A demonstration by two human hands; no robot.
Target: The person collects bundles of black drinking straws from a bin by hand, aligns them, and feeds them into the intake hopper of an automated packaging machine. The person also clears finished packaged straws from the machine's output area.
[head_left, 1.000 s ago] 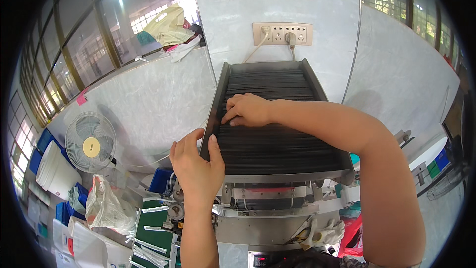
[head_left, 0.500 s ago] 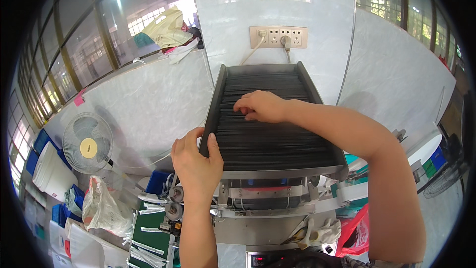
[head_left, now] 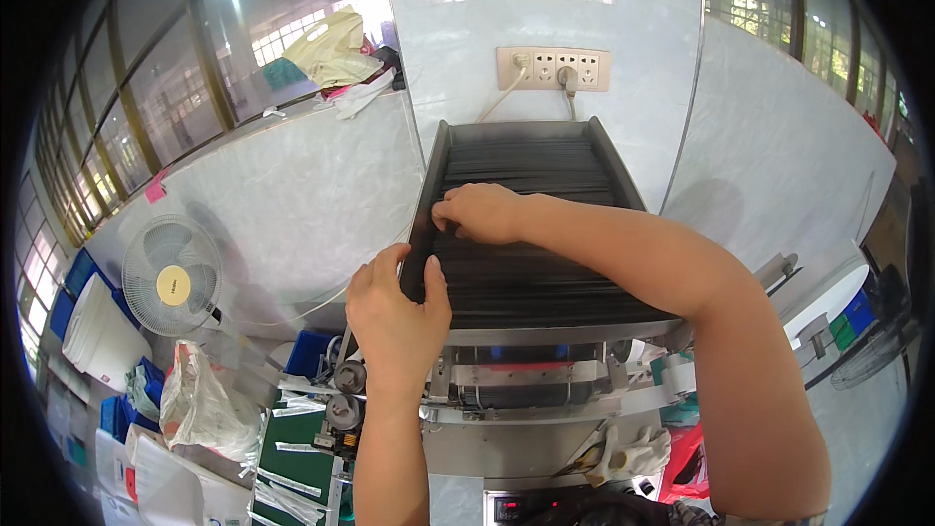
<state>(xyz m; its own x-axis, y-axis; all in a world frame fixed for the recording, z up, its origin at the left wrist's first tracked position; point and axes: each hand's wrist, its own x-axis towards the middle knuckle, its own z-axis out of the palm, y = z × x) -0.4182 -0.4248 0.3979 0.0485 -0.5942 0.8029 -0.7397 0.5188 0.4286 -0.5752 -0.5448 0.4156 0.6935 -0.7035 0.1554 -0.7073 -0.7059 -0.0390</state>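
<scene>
A grey metal tray with raised sides holds many thin black strips lying crosswise in layers. My right hand reaches over them from the right. Its fingers are bent down at the strips' left ends, close to the tray's left wall; whatever lies between the fingertips is hidden. At the near left corner, my left hand straddles the tray's left wall, thumb on the inner side and fingers on the outer side. Thumb and fingers are apart, with nothing held between them.
Below the tray is a metal machine frame with rollers. White gloves lie on its right. White strips lie on a green surface at left. A fan stands further left; a wall socket panel with plugged-in cords is behind.
My right hand has moved left across the strips, toward the tray's left wall. My left hand has shifted slightly right and down, its thumb and fingers still apart.
</scene>
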